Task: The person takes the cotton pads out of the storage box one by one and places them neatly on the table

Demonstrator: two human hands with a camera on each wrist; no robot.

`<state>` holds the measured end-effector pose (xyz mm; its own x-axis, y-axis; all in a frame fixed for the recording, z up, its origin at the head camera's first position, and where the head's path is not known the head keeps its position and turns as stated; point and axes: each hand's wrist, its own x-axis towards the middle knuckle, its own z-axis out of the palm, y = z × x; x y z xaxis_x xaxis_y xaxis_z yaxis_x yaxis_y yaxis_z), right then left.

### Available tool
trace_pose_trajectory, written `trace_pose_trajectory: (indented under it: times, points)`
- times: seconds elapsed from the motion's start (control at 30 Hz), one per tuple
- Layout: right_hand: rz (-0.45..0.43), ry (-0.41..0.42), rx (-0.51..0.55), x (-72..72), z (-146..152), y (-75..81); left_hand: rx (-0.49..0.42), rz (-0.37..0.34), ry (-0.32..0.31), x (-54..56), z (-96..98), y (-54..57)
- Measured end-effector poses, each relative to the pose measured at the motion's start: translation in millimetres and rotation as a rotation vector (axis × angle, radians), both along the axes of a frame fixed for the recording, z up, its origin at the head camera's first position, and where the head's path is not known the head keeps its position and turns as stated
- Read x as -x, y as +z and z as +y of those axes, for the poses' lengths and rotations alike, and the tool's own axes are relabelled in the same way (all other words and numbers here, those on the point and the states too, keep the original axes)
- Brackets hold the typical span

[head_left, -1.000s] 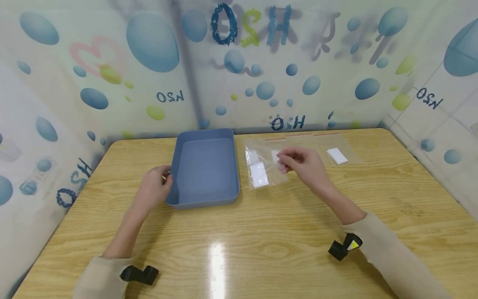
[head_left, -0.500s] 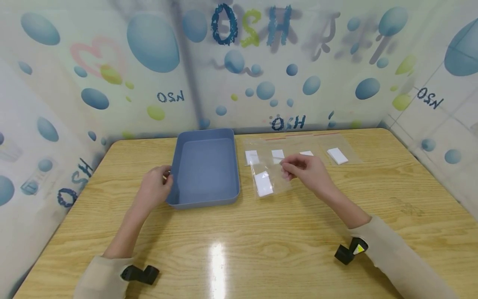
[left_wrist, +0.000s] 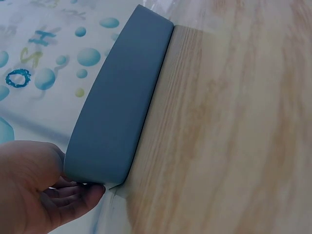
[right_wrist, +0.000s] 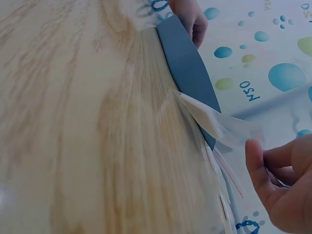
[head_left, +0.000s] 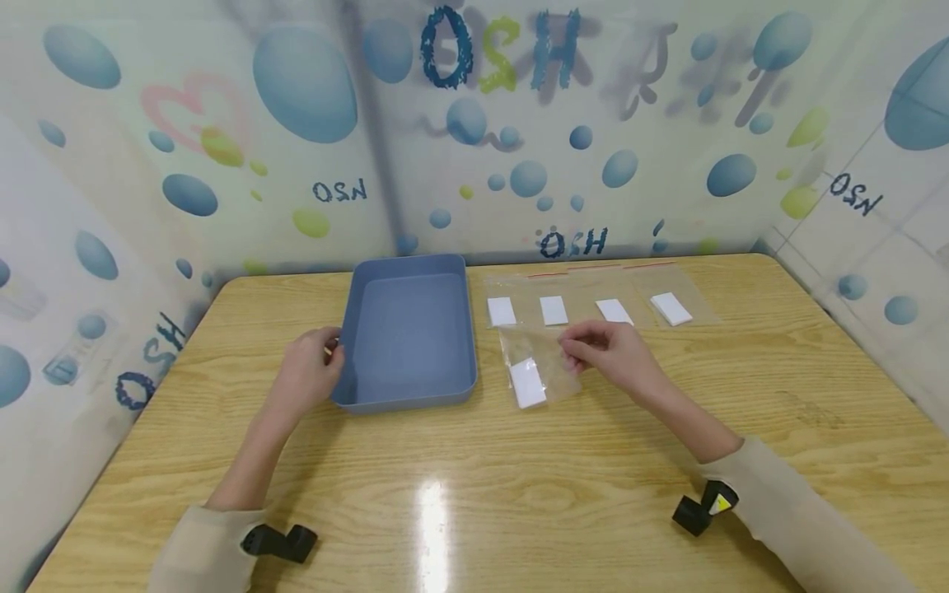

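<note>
My right hand (head_left: 611, 354) pinches one edge of a clear zip bag (head_left: 552, 346) between thumb and fingertips. A white card-like piece (head_left: 528, 383) sits at the bag's lower left. In the right wrist view this bag (right_wrist: 214, 117) slants down from the fingertips, its far corner low over the table. My left hand (head_left: 307, 371) grips the left wall of a shallow blue-grey tray (head_left: 408, 403). Curled fingers (left_wrist: 73, 200) show around the tray's end in the left wrist view. Nothing lies inside the tray.
Behind the held bag, several more clear zip bags (head_left: 645, 284) with white pieces lie overlapping in a row along the table's back edge. The wooden table (head_left: 474, 486) meets a wall (head_left: 445, 165) printed with blue bubbles.
My right hand has drawn the bag toward me and slightly right, off the row, uncovering the white pieces behind it. My left hand and the tray stay put.
</note>
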<state>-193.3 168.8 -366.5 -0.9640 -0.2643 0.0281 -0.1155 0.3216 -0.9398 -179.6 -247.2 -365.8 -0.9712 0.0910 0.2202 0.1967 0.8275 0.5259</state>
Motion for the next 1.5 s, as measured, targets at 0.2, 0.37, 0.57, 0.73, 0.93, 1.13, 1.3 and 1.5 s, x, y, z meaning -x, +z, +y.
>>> trace_pose_trajectory:
  times: [0.2,0.37,0.57,0.73,0.93,1.13,1.3,1.5]
  points:
    - [-0.032,0.006,-0.013,-3.2,4.1,-3.4,-0.001,-0.005,-0.003,0.7,0.1,-0.7]
    - [-0.058,0.023,-0.024,-3.9,6.5,-7.4,-0.003,-0.003,-0.01,0.7,0.1,-0.7]
    - [-0.078,0.003,-0.085,-3.7,8.3,-9.2,-0.006,-0.007,-0.01,0.6,0.7,-0.7]
    - [-0.089,-0.019,-0.171,-3.4,10.2,-9.5,-0.008,-0.007,-0.008,0.4,1.5,-0.9]
    - [-0.113,-0.024,-0.211,-2.6,11.1,-10.1,-0.012,-0.004,-0.009,-0.1,2.1,-0.6]
    - [-0.123,-0.025,-0.243,-1.5,11.5,-11.5,-0.011,-0.006,-0.008,-0.1,1.9,-0.4]
    - [-0.117,-0.034,-0.265,1.0,12.5,-13.2,-0.009,-0.007,-0.007,-0.4,1.7,0.2]
    - [-0.136,-0.041,-0.258,3.8,11.0,-15.1,-0.009,-0.009,-0.007,-1.2,1.2,1.0]
